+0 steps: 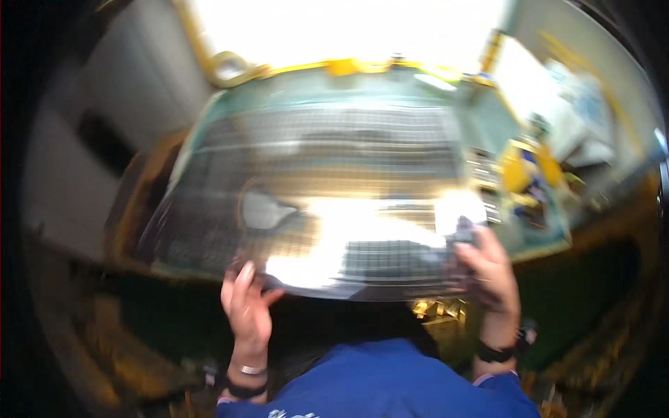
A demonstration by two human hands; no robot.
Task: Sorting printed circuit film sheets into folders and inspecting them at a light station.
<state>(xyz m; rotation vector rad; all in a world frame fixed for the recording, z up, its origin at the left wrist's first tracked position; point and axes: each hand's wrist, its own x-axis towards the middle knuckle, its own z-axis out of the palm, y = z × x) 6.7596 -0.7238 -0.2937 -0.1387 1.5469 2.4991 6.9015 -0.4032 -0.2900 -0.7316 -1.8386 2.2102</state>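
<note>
A large dark glossy sheet with a fine grid of lines (376, 150) lies across the table in front of me. Bright light reflects off its near half. Toward its left is a pale teardrop-shaped patch (263, 211); whether it is an opening or a mark I cannot tell. My left hand (249, 306) is at the near edge, left of the middle, fingers stretched up and thumb apart. At the near right corner my right hand (491, 268) is closed on the sheet, thumb on top. A small dark shape at its fingertips is too blurred to name.
A roll of tape (228, 67) stands at the back left. Yellow tape (341, 67) runs along the back edge below a bright panel. Yellow and blue items (526, 171) sit at the right, with clear plastic wrapping (585, 104) behind. Gold-coloured pieces (440, 311) show below the near edge.
</note>
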